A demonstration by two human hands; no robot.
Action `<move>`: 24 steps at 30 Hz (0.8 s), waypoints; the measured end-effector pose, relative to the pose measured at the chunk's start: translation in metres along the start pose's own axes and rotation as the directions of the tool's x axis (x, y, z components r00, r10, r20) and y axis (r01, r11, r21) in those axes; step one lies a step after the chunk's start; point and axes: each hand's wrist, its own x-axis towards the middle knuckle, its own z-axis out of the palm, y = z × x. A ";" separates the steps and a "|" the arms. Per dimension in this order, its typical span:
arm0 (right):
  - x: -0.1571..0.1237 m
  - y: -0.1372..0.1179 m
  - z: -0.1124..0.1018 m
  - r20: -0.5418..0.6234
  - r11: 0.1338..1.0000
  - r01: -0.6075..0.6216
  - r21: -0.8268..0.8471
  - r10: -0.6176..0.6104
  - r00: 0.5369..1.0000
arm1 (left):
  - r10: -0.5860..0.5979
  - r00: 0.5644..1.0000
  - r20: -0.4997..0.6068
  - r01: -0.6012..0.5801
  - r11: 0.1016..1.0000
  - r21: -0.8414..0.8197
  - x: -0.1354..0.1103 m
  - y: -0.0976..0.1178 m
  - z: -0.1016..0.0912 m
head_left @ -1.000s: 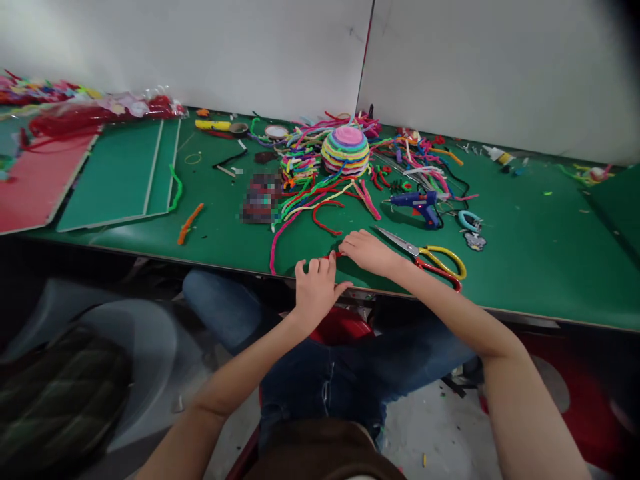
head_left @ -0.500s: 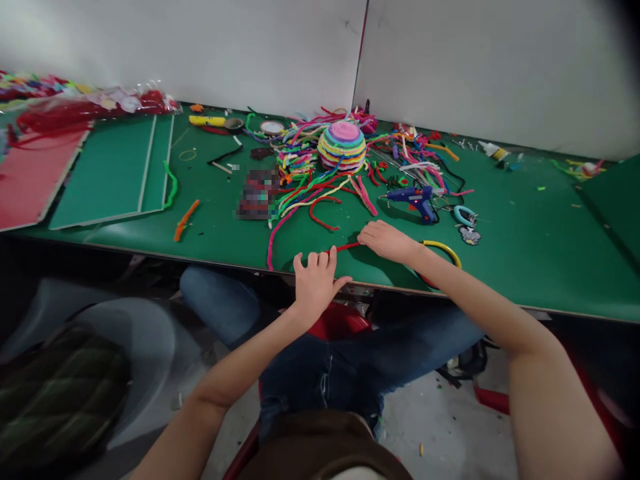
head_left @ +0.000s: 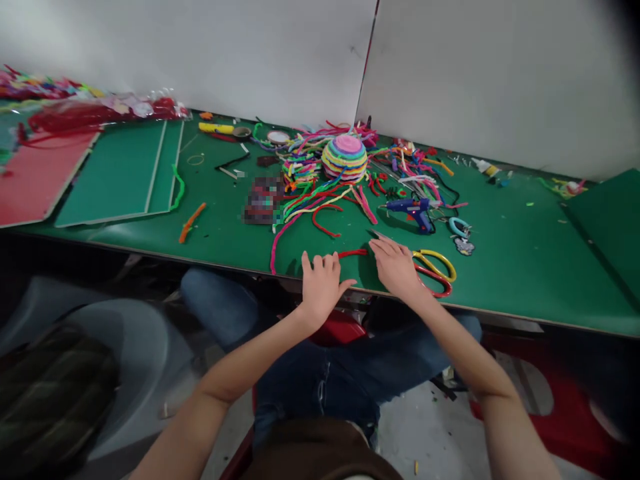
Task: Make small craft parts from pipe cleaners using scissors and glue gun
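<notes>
Grip is spread open at the left hand [head_left: 321, 283] and cannot be told at the right hand [head_left: 397, 272], the red pipe cleaner [head_left: 353, 253] being left loose between them on the table [head_left: 525, 267], while the striped ball [head_left: 345, 161] is already wound.

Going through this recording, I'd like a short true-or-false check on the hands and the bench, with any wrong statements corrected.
1. A red strip shows between the left hand and the right hand. True.
2. The left hand is clenched in a fist. False: its fingers are spread.
3. The scissors have one yellow and one red handle. True.
4. The glue gun lies to the left of the striped ball. False: it lies to the right.
5. An orange strip lies left of both hands. True.
</notes>
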 end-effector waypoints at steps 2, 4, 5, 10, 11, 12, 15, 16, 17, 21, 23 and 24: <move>0.003 -0.013 0.002 -0.009 0.995 0.093 0.046 -0.092 0.996 | 0.013 1.000 0.022 -0.014 0.999 0.029 0.001 0.001 -0.001; 0.004 -0.022 0.005 0.050 0.960 0.260 0.103 -0.266 0.963 | 0.020 0.999 0.038 -0.022 0.999 0.042 0.001 0.001 -0.001; 0.004 -0.023 0.007 0.081 0.946 0.302 0.123 -0.312 0.947 | 0.022 0.999 0.044 -0.024 0.999 0.039 0.000 0.001 -0.001; -0.001 -0.003 0.009 0.150 0.974 0.213 0.077 -0.222 0.963 | 0.035 0.998 0.056 -0.033 0.999 -0.033 -0.003 -0.006 0.001; -0.002 0.002 0.008 0.148 0.979 0.196 0.052 -0.202 0.968 | 0.035 0.998 0.045 -0.033 0.998 -0.049 -0.003 -0.008 0.002; -0.003 0.007 0.005 0.141 0.983 0.183 0.026 -0.185 0.972 | 0.030 0.999 0.028 -0.028 0.997 -0.066 -0.004 -0.010 0.003; 0.005 0.013 -0.005 0.068 0.988 0.150 -0.027 -0.148 0.987 | -0.015 0.999 -0.048 0.009 0.993 -0.122 -0.003 -0.016 0.010; 0.013 0.011 -0.008 0.031 0.991 0.135 -0.020 -0.134 0.990 | -0.026 0.997 -0.074 0.015 0.990 -0.139 -0.002 -0.017 0.013; 0.025 0.007 -0.011 -0.005 0.993 0.119 -0.002 -0.119 0.993 | -0.028 0.995 -0.097 0.013 0.988 -0.155 -0.001 -0.018 0.016; 0.095 -0.029 -0.009 -0.003 0.996 0.035 0.079 -0.034 0.999 | 0.007 0.991 -0.134 -0.033 0.980 -0.198 0.004 -0.019 0.026; 0.134 -0.052 0.000 0.044 0.998 0.042 0.049 -0.044 0.998 | 0.006 0.992 -0.129 -0.032 0.979 -0.203 0.004 -0.019 0.029; 0.150 -0.062 0.006 0.073 0.997 0.066 0.034 -0.069 0.995 | 0.003 0.992 -0.126 -0.028 0.979 -0.201 0.003 -0.019 0.029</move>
